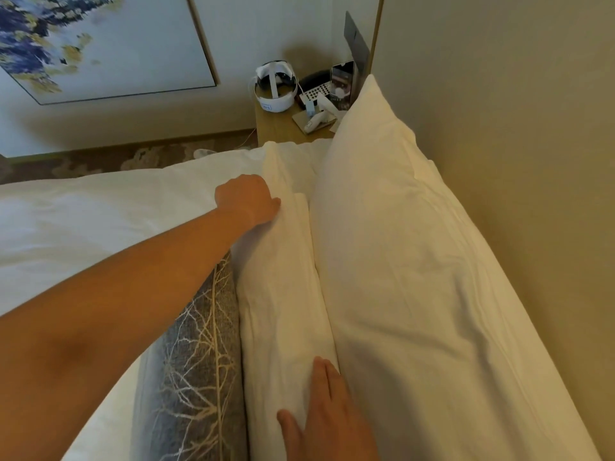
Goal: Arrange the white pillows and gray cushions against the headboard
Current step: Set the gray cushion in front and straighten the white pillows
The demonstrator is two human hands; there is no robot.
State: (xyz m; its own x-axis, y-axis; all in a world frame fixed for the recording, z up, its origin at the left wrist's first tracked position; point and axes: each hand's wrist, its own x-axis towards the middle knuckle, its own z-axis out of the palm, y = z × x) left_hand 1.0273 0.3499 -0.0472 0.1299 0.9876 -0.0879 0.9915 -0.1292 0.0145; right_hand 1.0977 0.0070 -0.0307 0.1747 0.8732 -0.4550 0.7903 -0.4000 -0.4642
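L hand (248,199) is gripping the far end of the front white pillow (283,294), fingers curled into it; R hand (324,414) is lying flat on its near end, fingers straight. Pillow is standing btwn gray cushion (196,361) & back pillow (416,261), which is leaning on the headboard (515,128)

The bed (83,221) is filling the left and middle of the frame, and its white cover is looking smooth. A big white pillow (409,267) is leaning at the right side of the frame. A thinner white pillow (283,294) is standing just left of it, touching it. A gray cushion (196,361) with a pale branch pattern is sitting at the bottom middle, pressing against the thinner pillow. At the top middle, a small wooden table (276,124) is holding a white headset (274,86) and a phone (314,86).
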